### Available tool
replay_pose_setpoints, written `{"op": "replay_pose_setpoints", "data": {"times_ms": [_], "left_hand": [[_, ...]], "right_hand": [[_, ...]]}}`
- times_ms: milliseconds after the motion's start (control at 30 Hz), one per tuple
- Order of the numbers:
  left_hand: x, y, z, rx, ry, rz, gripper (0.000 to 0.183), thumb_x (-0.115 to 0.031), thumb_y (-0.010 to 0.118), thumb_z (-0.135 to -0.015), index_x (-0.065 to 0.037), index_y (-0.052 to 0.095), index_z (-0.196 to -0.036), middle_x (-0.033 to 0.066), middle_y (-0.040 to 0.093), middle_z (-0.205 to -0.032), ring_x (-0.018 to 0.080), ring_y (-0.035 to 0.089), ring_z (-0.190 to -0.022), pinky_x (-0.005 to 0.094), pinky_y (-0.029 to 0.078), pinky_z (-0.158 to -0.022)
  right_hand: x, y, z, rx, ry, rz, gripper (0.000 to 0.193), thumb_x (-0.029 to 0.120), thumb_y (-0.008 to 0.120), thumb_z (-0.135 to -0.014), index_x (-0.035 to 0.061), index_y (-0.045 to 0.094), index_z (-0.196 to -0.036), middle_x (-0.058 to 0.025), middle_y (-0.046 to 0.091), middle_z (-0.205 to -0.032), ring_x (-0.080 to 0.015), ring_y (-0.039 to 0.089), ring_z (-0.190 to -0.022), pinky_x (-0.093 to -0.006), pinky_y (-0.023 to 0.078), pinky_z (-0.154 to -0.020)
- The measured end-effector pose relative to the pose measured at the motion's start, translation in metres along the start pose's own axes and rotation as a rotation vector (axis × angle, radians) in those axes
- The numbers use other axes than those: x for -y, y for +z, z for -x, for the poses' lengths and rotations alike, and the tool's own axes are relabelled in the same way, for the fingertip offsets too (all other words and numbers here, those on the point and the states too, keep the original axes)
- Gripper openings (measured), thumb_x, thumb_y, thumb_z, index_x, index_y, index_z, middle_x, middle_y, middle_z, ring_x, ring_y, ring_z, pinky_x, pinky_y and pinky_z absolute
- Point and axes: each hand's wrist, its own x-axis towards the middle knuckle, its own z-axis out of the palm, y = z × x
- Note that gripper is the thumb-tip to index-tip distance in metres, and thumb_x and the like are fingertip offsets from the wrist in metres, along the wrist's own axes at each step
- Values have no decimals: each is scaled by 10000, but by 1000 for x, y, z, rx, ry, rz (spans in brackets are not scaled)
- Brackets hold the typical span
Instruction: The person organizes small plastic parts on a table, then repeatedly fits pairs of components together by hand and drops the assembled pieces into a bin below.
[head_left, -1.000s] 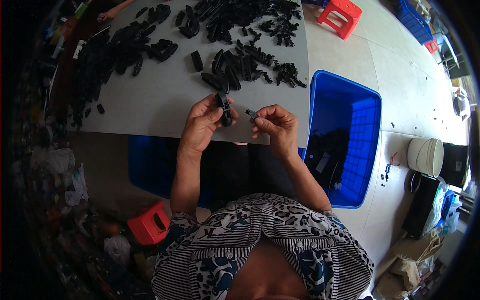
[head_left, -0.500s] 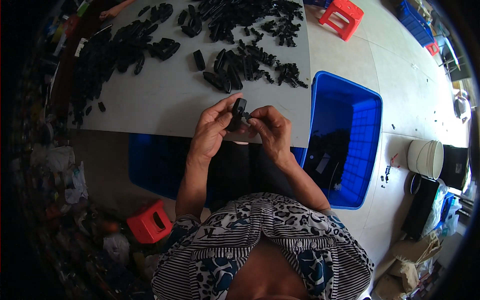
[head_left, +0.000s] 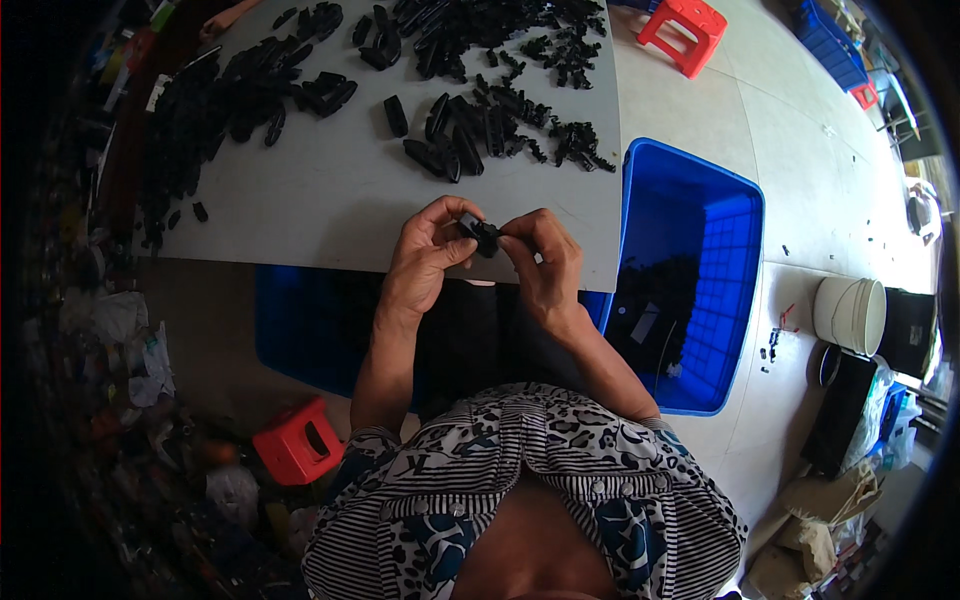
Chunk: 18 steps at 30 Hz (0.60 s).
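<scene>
Between my hands, just above the near edge of the grey table [head_left: 330, 220], is a black plastic part [head_left: 482, 234]. My left hand [head_left: 427, 248] grips it between thumb and fingers. The thumb and forefinger of my right hand [head_left: 543, 252] pinch at its right side; whether a separate small piece is between them is too dark to tell. Beyond my hands lie several long black plastic pieces [head_left: 440, 150], with small jagged black pieces [head_left: 580, 145] to their right.
Larger heaps of black parts [head_left: 240, 90] cover the far and left table. A blue crate [head_left: 740, 290] with dark contents stands right of the table. Another person's hand [head_left: 218, 25] shows at the far left. Red stools [head_left: 300, 442] and a white bucket [head_left: 850, 315] stand on the floor.
The black part has been tilted from upright to lying flatter in my left hand. My right fingers have stayed against its right side.
</scene>
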Motion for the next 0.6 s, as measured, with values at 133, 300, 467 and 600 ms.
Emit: {"op": "replay_pose_setpoints", "data": {"times_ms": [133, 300, 467, 600], "left_hand": [[-2, 3, 2, 18, 7, -13, 231, 38, 631, -810, -31, 563, -1019, 29, 613, -898, 93, 608, -757, 221, 517, -691], [-6, 8, 4, 1, -17, -106, 221, 97, 552, -829, -18, 542, -1017, 70, 625, -861, 140, 662, -743, 235, 552, -671], [-12, 16, 7, -20, -44, -175, 179, 71, 539, -843, 2, 548, -1008, 77, 623, -836, 136, 661, -724, 236, 557, -665], [-11, 17, 10, -27, -44, -146, 117, 15, 562, -846, 4, 567, -962, 68, 619, -797, 124, 647, -677, 226, 550, -624]], "right_hand": [[-2, 1, 0, 35, -162, 144, 129, -66, 643, -742, -8, 567, -829, -113, 559, -762, -230, 559, -614, -296, 447, -550], [-6, -1, 3, 81, -268, 272, 184, -57, 659, -727, 5, 543, -855, -114, 549, -762, -276, 569, -624, -340, 460, -543], [-5, -6, 3, 143, -294, 335, 208, -45, 663, -725, 9, 526, -871, -108, 540, -779, -277, 575, -639, -350, 468, -546], [-3, -9, 6, 215, -283, 365, 145, 4, 604, -786, 10, 500, -886, -124, 502, -803, -304, 562, -701, -388, 468, -574]]}}
